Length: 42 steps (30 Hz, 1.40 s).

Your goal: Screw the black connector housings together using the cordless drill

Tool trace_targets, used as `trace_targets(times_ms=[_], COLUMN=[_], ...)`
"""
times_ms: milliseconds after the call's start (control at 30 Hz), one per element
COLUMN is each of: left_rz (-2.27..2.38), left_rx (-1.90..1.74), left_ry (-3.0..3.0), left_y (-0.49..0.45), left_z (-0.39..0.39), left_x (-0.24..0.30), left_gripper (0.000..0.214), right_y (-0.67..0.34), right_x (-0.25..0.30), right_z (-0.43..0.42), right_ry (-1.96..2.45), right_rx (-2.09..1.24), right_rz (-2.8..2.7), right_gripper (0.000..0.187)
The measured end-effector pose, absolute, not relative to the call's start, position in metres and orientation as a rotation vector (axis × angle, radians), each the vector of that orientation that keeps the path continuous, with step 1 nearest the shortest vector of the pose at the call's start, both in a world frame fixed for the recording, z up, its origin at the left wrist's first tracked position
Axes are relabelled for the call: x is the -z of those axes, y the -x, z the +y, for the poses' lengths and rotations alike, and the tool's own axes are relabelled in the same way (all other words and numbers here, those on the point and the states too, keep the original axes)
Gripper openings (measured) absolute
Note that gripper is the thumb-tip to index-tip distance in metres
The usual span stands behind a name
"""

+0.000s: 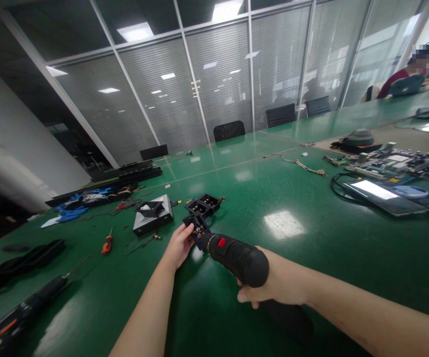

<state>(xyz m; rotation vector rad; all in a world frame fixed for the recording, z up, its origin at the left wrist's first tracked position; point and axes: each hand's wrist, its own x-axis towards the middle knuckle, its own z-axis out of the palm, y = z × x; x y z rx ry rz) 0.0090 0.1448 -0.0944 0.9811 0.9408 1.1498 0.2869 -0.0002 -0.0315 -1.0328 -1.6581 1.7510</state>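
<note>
My right hand [270, 277] is wrapped round the grip of a black cordless drill [237, 255] with a red button on top. The drill's front end points away from me, at a small black plastic housing [199, 232] with metal parts inside. Whether its tip touches those parts is hidden. My left hand [181, 244] grips the housing's left side, thumb on top. Just beyond lie similar black housings [209, 201] with brass-coloured pieces in them, close to the held one.
Left of my hands are a grey metal box [153, 214], an orange screwdriver [107, 243], a power screwdriver [25, 307] and blue gloves [71, 210]. At right lie a phone-like device [381, 194] with a cable and circuit boards [393, 161]. A person [403, 82] sits far right.
</note>
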Motion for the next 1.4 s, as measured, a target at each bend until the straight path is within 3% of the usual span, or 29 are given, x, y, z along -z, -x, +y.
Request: trace_targets(times_ms=[1400], left_rz=[0.972], left_rx=[-1.151], left_ry=[-0.999], left_y=[-0.011], left_z=[0.143], left_x=[0.086], left_gripper=[0.048], right_y=[-0.286], right_x=[0.044], right_z=[0.005], right_ry=[0.98], right_rx=[-1.769], right_rz=[-1.649], right_gripper=[0.032])
